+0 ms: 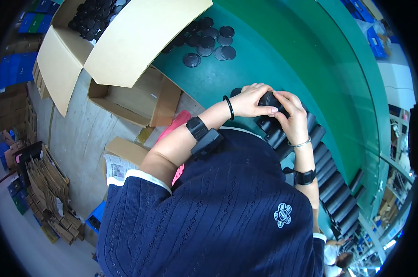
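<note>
While both hands meet right of centre in the head view, I see a black cylinder (268,99) caught between them, over the green tabletop (273,57). The left hand (251,99) curls round it from the left, fingers across the top and thumb along the lower edge; the right hand (293,114) arches in from the right, pinching it between fingertips and thumb. By my judgement the piece is light and stiff, likelier to slip than to break, so its ringed part seems the better place to hold, finger and thumb on opposite sides. It looks round and faintly ridged, with a dull sheen; the fingers cover much of it, and I cannot tell its full length or whether it is hollow. Black tubes (333,186) lie in a row toward the lower right of the frame, and flat dark discs (227,31) lie loose at upper centre.
</note>
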The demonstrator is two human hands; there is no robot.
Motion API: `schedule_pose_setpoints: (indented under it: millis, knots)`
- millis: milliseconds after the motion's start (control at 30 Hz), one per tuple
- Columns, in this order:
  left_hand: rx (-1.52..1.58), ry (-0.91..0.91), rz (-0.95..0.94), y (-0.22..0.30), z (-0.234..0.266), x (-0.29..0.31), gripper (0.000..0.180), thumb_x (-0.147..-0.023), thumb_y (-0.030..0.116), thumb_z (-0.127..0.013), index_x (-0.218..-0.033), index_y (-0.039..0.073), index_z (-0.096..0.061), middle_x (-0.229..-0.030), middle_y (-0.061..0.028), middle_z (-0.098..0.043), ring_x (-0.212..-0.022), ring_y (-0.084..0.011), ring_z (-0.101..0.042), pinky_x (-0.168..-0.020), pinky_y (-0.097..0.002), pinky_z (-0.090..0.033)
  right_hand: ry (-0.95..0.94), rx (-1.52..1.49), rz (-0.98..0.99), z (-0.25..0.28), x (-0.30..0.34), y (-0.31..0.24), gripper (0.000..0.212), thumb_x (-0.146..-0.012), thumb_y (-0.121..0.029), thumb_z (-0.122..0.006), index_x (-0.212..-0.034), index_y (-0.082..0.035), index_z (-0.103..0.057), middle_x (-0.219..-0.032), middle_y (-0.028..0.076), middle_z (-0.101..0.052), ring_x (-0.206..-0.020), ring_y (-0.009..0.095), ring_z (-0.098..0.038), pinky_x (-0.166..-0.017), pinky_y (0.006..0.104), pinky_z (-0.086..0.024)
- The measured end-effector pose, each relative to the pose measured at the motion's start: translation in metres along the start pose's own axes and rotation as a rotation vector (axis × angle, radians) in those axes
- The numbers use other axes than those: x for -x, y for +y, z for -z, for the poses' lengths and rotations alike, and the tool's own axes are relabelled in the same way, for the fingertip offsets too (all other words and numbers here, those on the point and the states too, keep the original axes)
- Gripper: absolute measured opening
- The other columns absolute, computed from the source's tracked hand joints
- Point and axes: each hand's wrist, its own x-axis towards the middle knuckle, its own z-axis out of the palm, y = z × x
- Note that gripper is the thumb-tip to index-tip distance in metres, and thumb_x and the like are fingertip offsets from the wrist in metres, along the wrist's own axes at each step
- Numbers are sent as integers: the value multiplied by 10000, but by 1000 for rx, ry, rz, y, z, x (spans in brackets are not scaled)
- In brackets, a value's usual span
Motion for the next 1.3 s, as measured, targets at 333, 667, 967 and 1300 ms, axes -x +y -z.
schedule_pose_setpoints:
  millis: [333, 667, 967, 1300]
  knots:
    - [5, 3, -16, -2, 3, 3, 550, -805, 405, -666, -1169, 25, -504, -1102, -173, -573, -1046, -325, -543, -904, -409, -410, -8, 18, 40, -2, -4, -6, 457, -660, -17, -753, -1105, -35, -653, -1082, 102, -616, -964, 245, -600, -838, 325, -487]
    - [213, 44, -43, -8, 7, 9, 578, -789, 261, -702, -1228, 16, -417, -1055, -164, -580, -1006, -268, -568, -849, -355, -448, -68, -800, -284, -25, -4, 21, 452, -806, 16, -672, -1245, -58, -592, -1016, 1, -491, -844, 75, -475, -714, 198, -429]
    - [99, -24, -52, -7, 15, 7, 603, -787, 414, -723, -1182, 20, -493, -1086, -173, -558, -1024, -313, -545, -882, -393, -437, -117, -97, -29, 4, -10, -7, 581, -653, -46, -763, -1207, -45, -587, -1132, 132, -563, -1058, 285, -563, -885, 343, -471]
    - [72, 24, -63, -8, 11, 5, 632, -790, 470, -697, -1181, 17, -494, -1107, -189, -549, -1042, -343, -532, -895, -408, -430, -28, -43, 12, -5, -8, -4, 569, -642, 4, -733, -1194, -49, -603, -1141, 127, -583, -1053, 281, -575, -904, 338, -464]
